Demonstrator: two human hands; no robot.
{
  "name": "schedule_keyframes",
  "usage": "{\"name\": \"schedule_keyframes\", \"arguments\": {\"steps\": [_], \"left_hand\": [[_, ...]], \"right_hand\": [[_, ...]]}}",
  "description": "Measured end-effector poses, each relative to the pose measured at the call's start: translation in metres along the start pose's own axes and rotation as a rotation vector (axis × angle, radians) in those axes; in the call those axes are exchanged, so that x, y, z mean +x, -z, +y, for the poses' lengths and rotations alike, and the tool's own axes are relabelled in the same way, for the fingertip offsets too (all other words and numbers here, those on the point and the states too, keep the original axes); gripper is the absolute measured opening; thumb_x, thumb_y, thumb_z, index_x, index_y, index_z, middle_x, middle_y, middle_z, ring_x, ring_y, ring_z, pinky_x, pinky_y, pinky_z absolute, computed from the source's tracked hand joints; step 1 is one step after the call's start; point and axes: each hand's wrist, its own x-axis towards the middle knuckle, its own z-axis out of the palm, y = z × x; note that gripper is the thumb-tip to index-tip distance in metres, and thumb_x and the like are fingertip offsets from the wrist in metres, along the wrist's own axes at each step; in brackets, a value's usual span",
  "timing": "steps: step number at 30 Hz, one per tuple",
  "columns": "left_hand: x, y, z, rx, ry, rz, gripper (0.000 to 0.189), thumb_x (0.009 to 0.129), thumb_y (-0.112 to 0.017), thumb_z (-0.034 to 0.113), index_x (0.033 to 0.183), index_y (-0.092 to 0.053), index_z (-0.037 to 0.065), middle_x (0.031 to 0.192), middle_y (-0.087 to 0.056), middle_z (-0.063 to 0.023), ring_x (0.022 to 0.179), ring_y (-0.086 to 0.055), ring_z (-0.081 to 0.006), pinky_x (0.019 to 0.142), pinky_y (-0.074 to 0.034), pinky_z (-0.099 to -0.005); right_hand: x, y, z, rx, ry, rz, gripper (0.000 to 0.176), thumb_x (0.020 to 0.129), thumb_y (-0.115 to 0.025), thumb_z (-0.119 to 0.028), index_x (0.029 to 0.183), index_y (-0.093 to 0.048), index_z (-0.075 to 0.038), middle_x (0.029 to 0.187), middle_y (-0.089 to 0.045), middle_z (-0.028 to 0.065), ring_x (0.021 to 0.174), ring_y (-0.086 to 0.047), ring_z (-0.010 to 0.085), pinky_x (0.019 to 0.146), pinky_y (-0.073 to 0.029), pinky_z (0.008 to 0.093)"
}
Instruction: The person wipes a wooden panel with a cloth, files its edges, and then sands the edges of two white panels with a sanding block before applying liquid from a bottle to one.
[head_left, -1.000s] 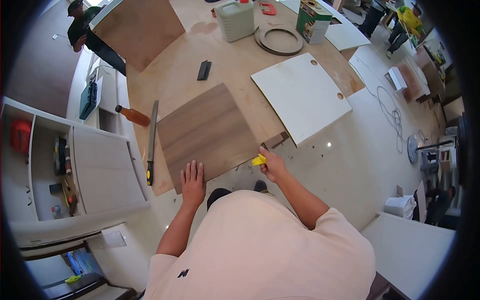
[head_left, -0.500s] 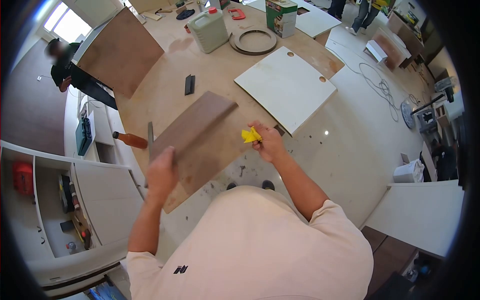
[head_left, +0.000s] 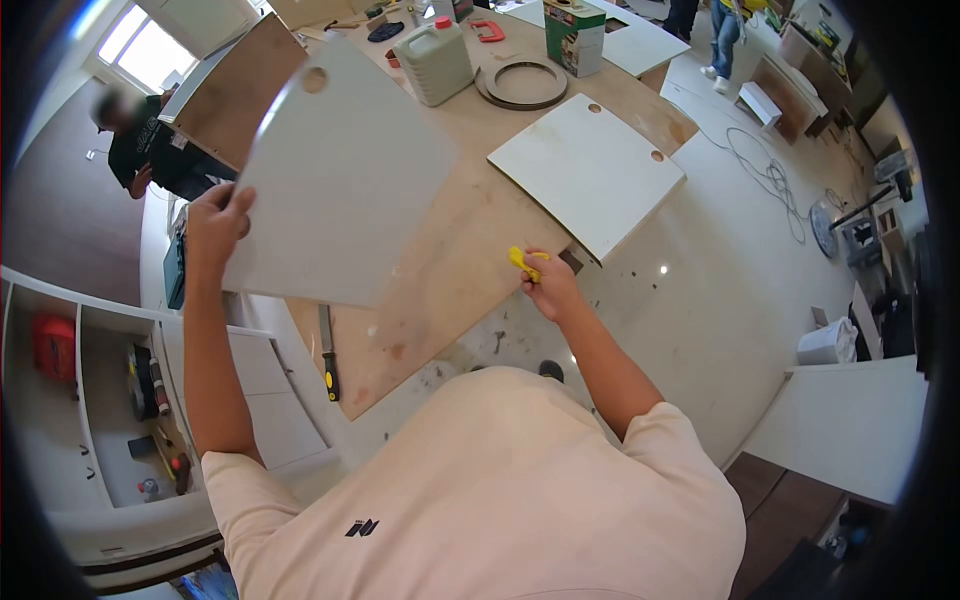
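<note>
My left hand [head_left: 217,232] is closed on the left edge of a white cabinet panel [head_left: 335,185], held up tilted over the worktable. A round hinge hole shows near the panel's top corner, and its right side is smeared by motion. In my right hand [head_left: 552,288], fingers closed, is a small crumpled yellow cloth [head_left: 520,262], near the table's front edge. Beyond that hand lies a second white panel [head_left: 590,180] with two hinge holes. A file [head_left: 328,360] with a black and yellow handle rests below the raised panel.
On the wooden worktable [head_left: 455,245] stand a jerrycan [head_left: 435,65] and a green box [head_left: 574,40], with edge-banding rolls [head_left: 525,85] and a red clamp [head_left: 487,31]. A co-worker [head_left: 150,145] stands at the far left. Cables [head_left: 765,175] lie on the floor to the right.
My left hand has lifted the panel up and leftward, turning it from its brown face to its white one. The file's handle now shows; the orange bottle is out of sight. My right hand keeps the cloth.
</note>
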Motion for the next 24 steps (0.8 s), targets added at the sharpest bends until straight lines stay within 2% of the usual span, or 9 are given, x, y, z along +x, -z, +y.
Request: {"name": "schedule_keyframes", "arguments": {"steps": [1,4,7,10,14,16,18,20,24], "left_hand": [[0.0,0.006,-0.002,-0.098,0.047,-0.001,0.034,0.092,-0.074,0.025,0.102,-0.071,-0.007,0.066,-0.059,0.0001,0.053,-0.048,-0.008,0.051,-0.039,-0.0272],[-0.017,0.002,-0.017,-0.299,0.19,-0.017,0.036,0.093,-0.073,0.027,0.105,-0.07,-0.007,0.076,-0.066,-0.0022,0.063,-0.057,-0.0115,0.06,-0.045,-0.0277],[-0.029,-0.034,-0.087,-0.564,0.334,0.013,0.037,0.092,-0.074,0.027,0.109,-0.068,-0.005,0.089,-0.07,-0.0057,0.08,-0.063,-0.0138,0.075,-0.049,-0.0284],[-0.067,-0.087,-0.138,-0.604,0.469,0.068,0.036,0.093,-0.073,0.027,0.114,-0.067,-0.003,0.107,-0.07,-0.0091,0.098,-0.064,-0.0178,0.089,-0.049,-0.0306],[-0.131,-0.16,-0.194,-0.752,0.724,0.131,0.037,0.095,-0.07,0.024,0.119,-0.065,-0.004,0.114,-0.067,-0.0094,0.103,-0.063,-0.022,0.092,-0.05,-0.036],[-0.162,-0.187,-0.204,-0.805,0.83,0.152,0.04,0.096,-0.069,0.022,0.124,-0.061,-0.006,0.121,-0.065,-0.0104,0.106,-0.062,-0.0224,0.095,-0.049,-0.0349],[-0.186,-0.213,-0.232,-0.781,0.913,0.218,0.04,0.097,-0.068,0.021,0.125,-0.06,-0.006,0.12,-0.065,-0.0105,0.106,-0.062,-0.0228,0.095,-0.05,-0.0365],[-0.204,-0.227,-0.226,-0.79,0.932,0.265,0.041,0.098,-0.067,0.022,0.125,-0.059,-0.007,0.119,-0.065,-0.0109,0.106,-0.062,-0.0237,0.093,-0.052,-0.0386],[-0.22,-0.244,-0.218,-0.934,0.978,0.251,0.042,0.099,-0.065,0.025,0.125,-0.059,-0.008,0.119,-0.065,-0.0119,0.105,-0.063,-0.0243,0.092,-0.052,-0.0394]], "right_hand": [[0.006,-0.006,0.001,-0.011,0.001,-0.009,0.026,0.097,-0.066,-0.017,0.118,-0.055,-0.004,0.093,-0.058,0.0044,0.072,-0.055,0.0125,0.058,-0.046,0.026],[0.02,-0.033,0.003,-0.063,-0.011,-0.105,0.033,0.1,-0.064,-0.027,0.122,-0.055,-0.005,0.096,-0.058,0.0036,0.072,-0.054,0.012,0.059,-0.046,0.0252],[0.025,-0.046,-0.012,-0.03,-0.095,-0.291,0.034,0.102,-0.059,-0.038,0.116,-0.06,-0.007,0.091,-0.06,0.0005,0.068,-0.053,0.0097,0.058,-0.045,0.0232],[0.037,-0.029,-0.022,-0.216,-0.114,-0.247,0.035,0.102,-0.056,-0.043,0.105,-0.065,-0.01,0.082,-0.06,-0.003,0.063,-0.05,0.0068,0.056,-0.043,0.0211],[0.053,0.006,-0.018,-0.29,-0.185,-0.21,0.032,0.1,-0.061,-0.041,0.092,-0.068,-0.01,0.076,-0.059,-0.0041,0.061,-0.047,0.0053,0.053,-0.039,0.0212],[0.058,0.013,-0.02,-0.42,-0.226,-0.147,0.031,0.098,-0.064,-0.039,0.093,-0.068,-0.009,0.076,-0.06,-0.0026,0.061,-0.048,0.0069,0.053,-0.039,0.0224],[0.068,0.017,-0.02,-0.538,-0.244,-0.105,0.03,0.097,-0.067,-0.037,0.096,-0.069,-0.007,0.079,-0.061,-0.0005,0.063,-0.05,0.0087,0.053,-0.039,0.0237],[0.08,0.025,-0.014,-0.651,-0.251,-0.078,0.031,0.095,-0.069,-0.035,0.1,-0.069,-0.004,0.083,-0.064,0.0021,0.065,-0.054,0.0106,0.055,-0.041,0.0248],[0.098,0.017,-0.014,-0.85,-0.179,0.025,0.043,0.089,-0.074,-0.036,0.107,-0.07,0.003,0.092,-0.068,0.0114,0.079,-0.063,0.0231,0.068,-0.05,0.0392]]}}
